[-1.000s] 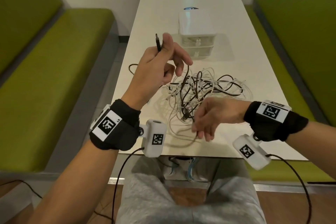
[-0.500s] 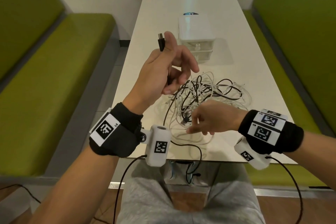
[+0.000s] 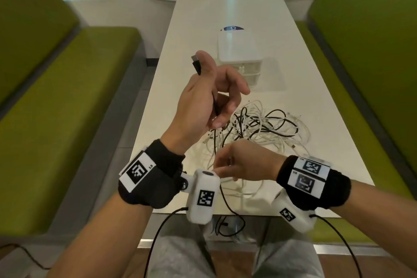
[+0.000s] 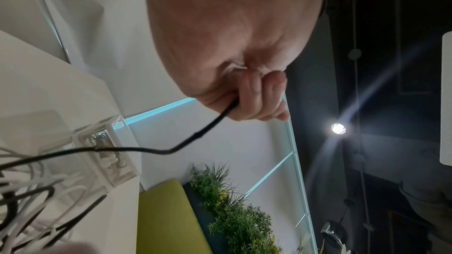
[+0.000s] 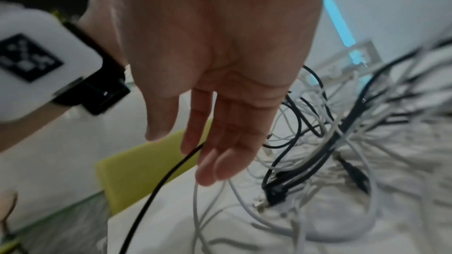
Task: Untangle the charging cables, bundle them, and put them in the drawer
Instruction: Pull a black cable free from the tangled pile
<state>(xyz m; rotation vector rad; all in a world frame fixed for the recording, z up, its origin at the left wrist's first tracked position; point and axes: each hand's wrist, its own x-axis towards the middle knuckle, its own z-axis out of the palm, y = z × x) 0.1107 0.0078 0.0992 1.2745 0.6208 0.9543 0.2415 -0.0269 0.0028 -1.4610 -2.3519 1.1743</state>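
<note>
Head view: white table (image 3: 198, 29) between 2 green benches (image 3: 67, 108); left hand (image 3: 203, 101) grips black cable (image 3: 195, 64); right hand (image 3: 243, 160) fingers straight.

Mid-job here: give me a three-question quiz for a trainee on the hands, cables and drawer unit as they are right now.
1. True or false: the left hand holds a black cable.
2. Which cable colours make up the tangle? A) black and white B) red and blue
3. Fill in: the white drawer unit stands on the ___, beyond the tangle.

Key: 1 true; 2 A; 3 table.
</note>
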